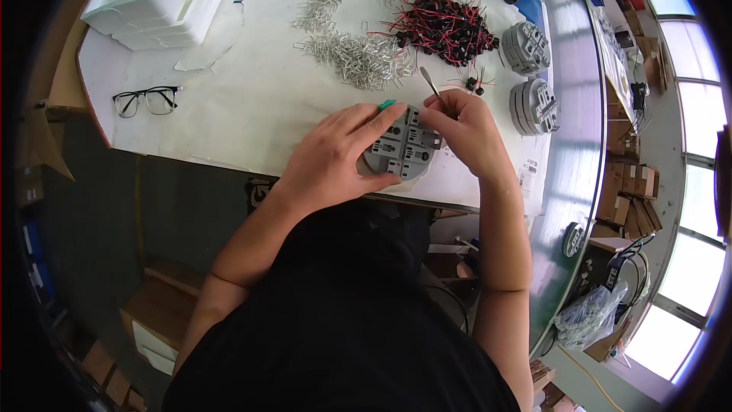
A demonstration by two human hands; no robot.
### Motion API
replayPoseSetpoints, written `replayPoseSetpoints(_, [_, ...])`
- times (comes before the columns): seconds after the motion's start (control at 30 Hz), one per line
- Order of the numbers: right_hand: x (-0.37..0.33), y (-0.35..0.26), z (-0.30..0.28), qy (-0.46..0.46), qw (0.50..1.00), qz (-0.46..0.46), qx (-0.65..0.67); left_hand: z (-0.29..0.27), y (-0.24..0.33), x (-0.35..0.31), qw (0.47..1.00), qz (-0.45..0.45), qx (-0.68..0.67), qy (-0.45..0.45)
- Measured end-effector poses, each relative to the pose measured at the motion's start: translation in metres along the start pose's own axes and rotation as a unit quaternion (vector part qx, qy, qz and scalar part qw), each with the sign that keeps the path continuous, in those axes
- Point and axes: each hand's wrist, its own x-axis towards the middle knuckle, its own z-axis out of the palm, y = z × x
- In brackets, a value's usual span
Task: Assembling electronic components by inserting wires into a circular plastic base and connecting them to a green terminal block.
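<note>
On the white desk (252,99), the round grey fixture (402,149) sits at its near edge. Your left hand (335,156) has its fingers clamped on the fixture's rim; your right hand (467,131) pinches metal tweezers (431,82) over it. At twelve o'clock lie silver clips (358,57) and red-black wired parts (446,27).

An assembly workshop. The white counter (252,99) carries heaps of metal clips (358,57) and red-black wired parts (446,23), with stacked grey fixtures (526,47) alongside. Cardboard boxes (629,198) line the windows.

One head-worn fisheye looks steeply down, close over the white table (252,107) (edges bending outward).
</note>
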Motion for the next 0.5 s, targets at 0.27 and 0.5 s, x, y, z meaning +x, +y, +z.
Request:
replayPoseSetpoints(0.27, [0.001, 0.014, 0.015, 0.089, 0.996, -0.025, -0.001, 0.0, 0.0, 0.0, 1.0, 0.007, 0.003, 0.015])
replayPoseSetpoints(0.5, [0.002, 0.013, 0.019, 0.101, 0.994, -0.016, -0.048, 0.0, 0.0, -0.001, 1.0, 0.01, 0.004, 0.019])
